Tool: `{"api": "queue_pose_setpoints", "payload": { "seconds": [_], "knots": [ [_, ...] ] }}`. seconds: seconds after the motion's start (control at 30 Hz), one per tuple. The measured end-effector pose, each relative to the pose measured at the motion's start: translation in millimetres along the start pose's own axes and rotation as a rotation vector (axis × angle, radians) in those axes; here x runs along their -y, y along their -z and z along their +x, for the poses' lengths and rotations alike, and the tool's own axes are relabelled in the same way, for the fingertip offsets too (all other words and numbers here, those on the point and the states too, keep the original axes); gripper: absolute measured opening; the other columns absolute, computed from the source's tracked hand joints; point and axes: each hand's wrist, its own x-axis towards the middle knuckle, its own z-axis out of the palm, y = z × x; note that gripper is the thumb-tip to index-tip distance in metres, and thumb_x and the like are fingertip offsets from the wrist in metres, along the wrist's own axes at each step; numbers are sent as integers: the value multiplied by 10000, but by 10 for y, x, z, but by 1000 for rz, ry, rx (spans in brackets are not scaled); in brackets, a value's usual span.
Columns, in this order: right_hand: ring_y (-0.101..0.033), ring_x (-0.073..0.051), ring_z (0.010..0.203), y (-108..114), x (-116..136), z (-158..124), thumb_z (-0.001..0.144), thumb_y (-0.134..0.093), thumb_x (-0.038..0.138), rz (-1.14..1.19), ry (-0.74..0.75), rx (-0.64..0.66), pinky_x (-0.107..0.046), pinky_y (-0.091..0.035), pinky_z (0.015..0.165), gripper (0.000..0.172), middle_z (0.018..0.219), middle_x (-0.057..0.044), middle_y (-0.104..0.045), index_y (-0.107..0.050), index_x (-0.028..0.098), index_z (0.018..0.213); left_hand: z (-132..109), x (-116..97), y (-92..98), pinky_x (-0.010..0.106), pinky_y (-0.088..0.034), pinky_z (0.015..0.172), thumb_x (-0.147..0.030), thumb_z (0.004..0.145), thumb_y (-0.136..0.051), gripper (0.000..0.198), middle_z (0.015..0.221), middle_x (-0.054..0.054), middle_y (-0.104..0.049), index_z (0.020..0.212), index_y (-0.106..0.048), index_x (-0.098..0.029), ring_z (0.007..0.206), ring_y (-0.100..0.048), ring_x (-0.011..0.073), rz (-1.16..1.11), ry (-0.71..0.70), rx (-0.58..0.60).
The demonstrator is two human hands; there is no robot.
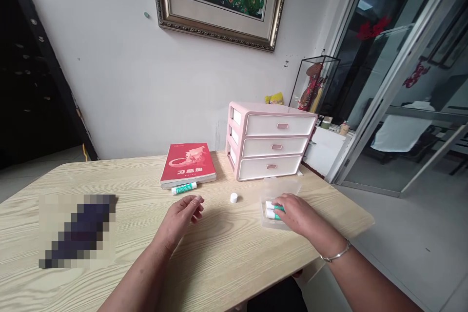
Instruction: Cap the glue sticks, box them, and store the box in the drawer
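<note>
My right hand (298,213) rests over a clear plastic box (266,222) on the table, fingers curled on the green-and-white glue sticks (271,208) lying inside it. The box's clear lid (281,186) lies open behind it. My left hand (182,217) hovers over the table near the middle, fingers loosely curled and apart, holding nothing. A small white cap (233,198) stands between my hands. Another glue stick (184,188) lies in front of a red book (188,164).
A pink three-drawer organiser (272,146) stands at the back right of the wooden table (226,258), drawers closed. A blurred dark patch (78,229) lies at the left. The table's right edge drops off near my right wrist. A framed picture hangs on the wall.
</note>
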Motion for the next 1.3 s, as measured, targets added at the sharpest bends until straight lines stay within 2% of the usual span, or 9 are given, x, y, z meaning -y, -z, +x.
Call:
{"api": "queue_pose_setpoints", "payload": {
  "seconds": [0.1, 0.2, 0.3, 0.43, 0.53, 0.77, 0.97, 1.13, 1.3],
  "knots": [
    [-630, -200, 906, -49, 254, 47, 926, -506, 225, 101, 31, -157, -307, -448, 842, 217, 962, -66, -701, -708, 196, 999, 88, 117, 71, 319, -481, 697, -531, 855, -548, 372, 882, 67, -688, 898, -680, -186, 775, -635, 226, 324, -43, -172],
    [-614, -202, 956, -152, 637, 97, 951, -470, 203, 150, 172, -248, -322, -452, 893, 236, 1018, -67, -687, -674, 207, 1069, 200, 243, 171, 377, -480, 878, -360, 881, -518, 291, 1171, 88, -668, 1081, -685, -230, 1013, -628, 270, 705, -226, -313],
    [-590, -227, 1023, -321, 986, 186, 951, -444, 156, 84, 245, -232, -350, -446, 933, 265, 1092, -98, -658, -631, 198, 1133, 300, 339, 221, 415, -377, 1087, -201, 857, -502, 445, 1370, 112, -574, 1293, -593, -200, 1290, -487, 289, 999, -320, -321],
    [-565, -282, 1098, -593, 1196, 411, 915, -457, 105, -108, 154, -144, -378, -433, 945, 305, 1169, -188, -622, -605, 129, 1181, 378, 392, 167, 450, -291, 1154, -129, 850, -462, 597, 1534, 129, -416, 1446, -436, -150, 1443, -311, 295, 1187, -163, -239],
    [-569, -297, 1101, -731, 1210, 571, 847, -503, 53, -172, 104, -80, -365, -437, 922, 415, 1213, -219, -603, -575, 87, 1255, 403, 393, 115, 490, -267, 1146, -159, 878, -440, 596, 1543, 150, -397, 1472, -397, -140, 1451, -287, 314, 1226, -119, -217],
    [-620, -264, 950, -755, 1168, 623, 803, -459, -27, -142, 127, 13, -329, -453, 844, 354, 986, -157, -665, -676, 115, 1045, 394, 339, 143, 462, -330, 1058, -232, 901, -449, 435, 1307, 168, -566, 1319, -551, -167, 1270, -450, 321, 1229, -153, -302],
    [-622, -226, 1055, -692, 1365, 733, 920, -473, 109, 252, 191, -130, -312, -443, 953, 345, 1121, -133, -681, -623, 121, 1231, 413, 326, 116, 423, -271, 1107, -229, 896, -493, 479, 1428, 161, -478, 1369, -501, -148, 1343, -377, 305, 1206, -163, -281],
    [-642, -211, 1030, -764, 1574, 918, 878, -523, 131, 618, 177, -164, -327, -478, 937, 352, 1137, -107, -696, -636, 145, 1211, 405, 320, 94, 430, -365, 1002, -246, 912, -496, 353, 1223, 140, -607, 1245, -597, -185, 1185, -501, 312, 1175, -132, -232],
    [-644, -207, 934, -999, 1508, 1001, 846, -532, 166, 855, 163, -210, -359, -505, 882, 368, 1083, -96, -701, -643, 163, 1197, 379, 288, 100, 394, -391, 952, -138, 898, -474, 260, 1106, 145, -646, 1113, -618, -153, 1090, -562, 283, 1079, -96, -204]
  ]
}}
